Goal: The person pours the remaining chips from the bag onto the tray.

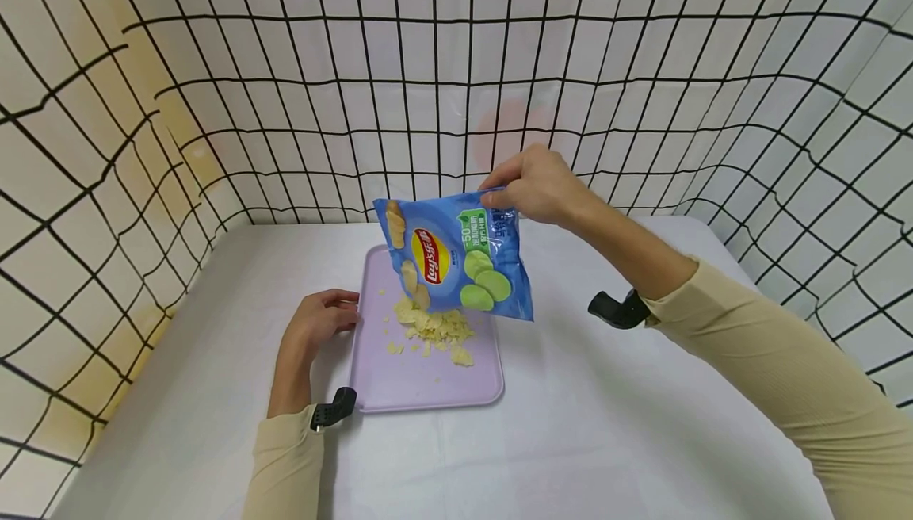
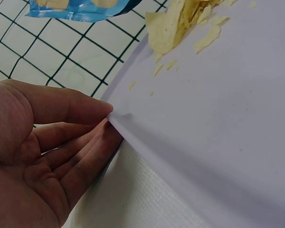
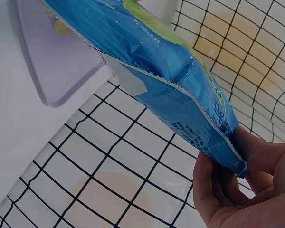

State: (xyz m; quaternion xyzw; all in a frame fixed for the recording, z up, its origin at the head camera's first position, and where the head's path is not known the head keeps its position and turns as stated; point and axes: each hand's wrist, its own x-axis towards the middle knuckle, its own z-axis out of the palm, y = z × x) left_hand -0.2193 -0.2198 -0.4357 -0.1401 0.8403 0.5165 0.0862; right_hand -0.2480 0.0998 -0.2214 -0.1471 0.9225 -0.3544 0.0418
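Blue glossy chip bag (image 1: 456, 258): pinched at upper corner in right fingers (image 3: 204, 184), above broken yellow chips (image 1: 438, 330) on pale-purple rectangular tray (image 1: 428, 390). Best kept low; steady tray, pinched at rim in left fingers (image 2: 82, 178).

A glossy blue plastic crisp bag (image 1: 456, 258) with a red-and-yellow Lay's logo and green discs printed on its front hangs tilted above the tray, the right hand (image 1: 536, 185) pinching its upper right edge. The pale lilac rectangular tray (image 1: 421, 389), round-cornered with a raised rim, lies flat; the left hand (image 1: 319, 320) pinches its left rim. Thin pale-yellow broken crisps (image 1: 438, 331) lie heaped mid-tray, loose crumbs around.
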